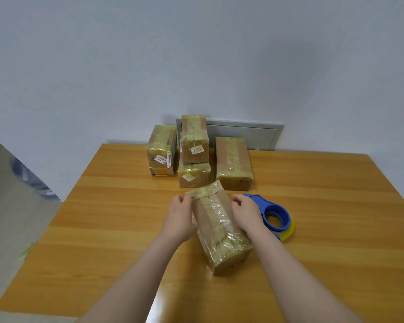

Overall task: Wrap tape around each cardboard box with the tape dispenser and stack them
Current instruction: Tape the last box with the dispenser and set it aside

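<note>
A long cardboard box (219, 227), wrapped in shiny yellowish tape, lies on the wooden table (103, 229) in front of me. My left hand (180, 217) holds its left side near the far end, fingers curled at the top edge. My right hand (245, 212) grips the right side opposite. The blue tape dispenser (275, 215) with a yellowish roll lies flat on the table just right of my right hand. Behind stand taped boxes: a stack of two at the left (162, 152), a stack of two in the middle (194, 148), and a larger single box (233, 162).
A grey wall panel (247, 134) sits behind the boxes against the white wall. A large water bottle (30, 180) lies on the floor to the left of the table. Bare tabletop stretches to the left and right of my hands.
</note>
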